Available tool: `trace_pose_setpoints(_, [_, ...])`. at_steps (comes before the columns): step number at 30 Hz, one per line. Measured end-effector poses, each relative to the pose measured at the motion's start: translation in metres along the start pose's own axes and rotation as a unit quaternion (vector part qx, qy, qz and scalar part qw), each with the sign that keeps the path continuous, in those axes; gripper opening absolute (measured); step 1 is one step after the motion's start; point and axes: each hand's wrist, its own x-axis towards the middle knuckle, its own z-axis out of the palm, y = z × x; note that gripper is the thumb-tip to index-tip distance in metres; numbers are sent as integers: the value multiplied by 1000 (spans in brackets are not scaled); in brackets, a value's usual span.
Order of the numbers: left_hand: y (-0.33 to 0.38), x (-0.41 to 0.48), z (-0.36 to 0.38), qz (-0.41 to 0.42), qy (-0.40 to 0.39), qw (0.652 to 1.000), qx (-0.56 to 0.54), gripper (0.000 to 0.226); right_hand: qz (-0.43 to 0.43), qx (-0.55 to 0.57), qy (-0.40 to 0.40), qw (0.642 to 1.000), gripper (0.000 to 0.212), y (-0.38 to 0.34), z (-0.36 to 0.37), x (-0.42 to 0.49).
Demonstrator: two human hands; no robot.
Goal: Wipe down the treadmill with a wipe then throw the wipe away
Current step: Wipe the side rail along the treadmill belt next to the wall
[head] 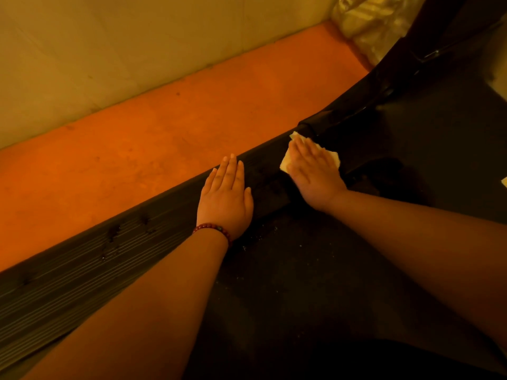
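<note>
While the right hand presses the wipe under straight fingers, the rail runs toward 8 o'clock, past the flat, empty left hand.

I see right hand flat on the wipe, wipe on the side rail. Left hand lies on the same rail, just left of the grip, not touching. Belt sits right of it; floor left, wall beyond.
</note>
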Motion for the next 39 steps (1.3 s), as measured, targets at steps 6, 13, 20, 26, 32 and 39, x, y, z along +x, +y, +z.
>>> trace_pose_setpoints(6, [2,-4,-2,3,0,1000,12,59,-170,-25,-20,985,70,-26,15,-24])
trace_pose_setpoints(13, [-6,-9,3,5,-9,1000,27,60,31,-2,37,999,65,-27,14,-14])
trace_pose_setpoints(20, [-16,-21,3,5,-8,999,38,63,-180,-59,1,982,68,-24,16,-19])
trace_pose_setpoints(26, [-16,-23,5,2,-2,999,34,62,-45,-19,36,998,71,-46,21,-17])
trace_pose_setpoints(32, [-17,-23,5,5,-5,1000,28,62,-203,-70,-11,977,70,-26,12,-12])
trace_pose_setpoints(39, [-19,-23,6,8,0,1000,23,61,-147,-36,7,989,75,-54,22,-15])
